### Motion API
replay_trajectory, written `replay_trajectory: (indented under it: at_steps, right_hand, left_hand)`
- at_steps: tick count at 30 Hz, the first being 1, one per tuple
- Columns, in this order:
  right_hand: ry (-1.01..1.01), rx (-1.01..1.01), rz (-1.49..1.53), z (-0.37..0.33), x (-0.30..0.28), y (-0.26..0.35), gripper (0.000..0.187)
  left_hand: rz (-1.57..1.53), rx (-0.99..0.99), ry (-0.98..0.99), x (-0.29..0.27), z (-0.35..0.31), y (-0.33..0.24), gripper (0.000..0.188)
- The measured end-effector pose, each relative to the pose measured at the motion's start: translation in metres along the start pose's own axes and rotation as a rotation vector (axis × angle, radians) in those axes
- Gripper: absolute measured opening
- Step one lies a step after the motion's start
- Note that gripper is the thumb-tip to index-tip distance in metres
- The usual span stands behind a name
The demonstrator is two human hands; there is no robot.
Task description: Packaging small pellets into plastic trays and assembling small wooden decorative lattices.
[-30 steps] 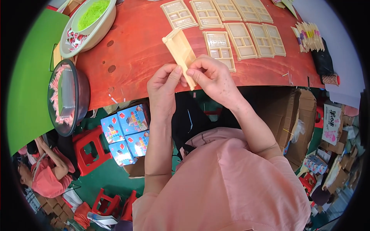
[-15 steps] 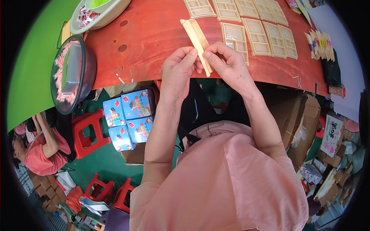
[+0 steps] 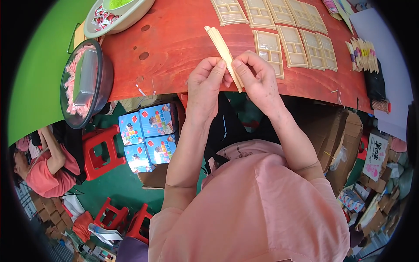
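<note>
Left hand [image 3: 204, 83], right hand [image 3: 258, 77] both clamped on the slim cream piece [image 3: 220, 45] | thumbs up top, probably for steadiness | fingers beneath partly hidden

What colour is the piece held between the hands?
The held piece is pale cream-yellow, best seen in the head view.

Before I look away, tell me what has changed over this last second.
The long cream piece shows a much narrower side, its hollow face largely out of sight; turned or folded, I cannot tell. The view shifted, so the compartment trays appear farther right, but stay in two rows. The left hand and right hand keep their grip.
</note>
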State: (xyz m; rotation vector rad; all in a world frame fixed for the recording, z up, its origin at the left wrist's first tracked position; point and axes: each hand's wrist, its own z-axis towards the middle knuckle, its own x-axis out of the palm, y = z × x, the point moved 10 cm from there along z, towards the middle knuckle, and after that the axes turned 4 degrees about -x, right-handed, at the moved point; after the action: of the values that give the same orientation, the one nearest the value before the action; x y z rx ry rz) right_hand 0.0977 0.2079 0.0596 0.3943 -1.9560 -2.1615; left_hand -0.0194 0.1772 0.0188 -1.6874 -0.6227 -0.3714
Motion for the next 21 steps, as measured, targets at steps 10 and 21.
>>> replay_trajectory:
  at_steps: [10, 21]
  right_hand:
    - [0.058, -0.107, -0.339, -0.001, 0.005, 0.018, 0.018]
    - [0.015, -0.067, -0.174, -0.002, 0.002, -0.008, 0.018]
  left_hand:
    - [-0.020, 0.060, -0.099, -0.022, 0.005, -0.014, 0.013]
    - [-0.036, 0.078, -0.115, -0.026, 0.003, -0.011, 0.013]
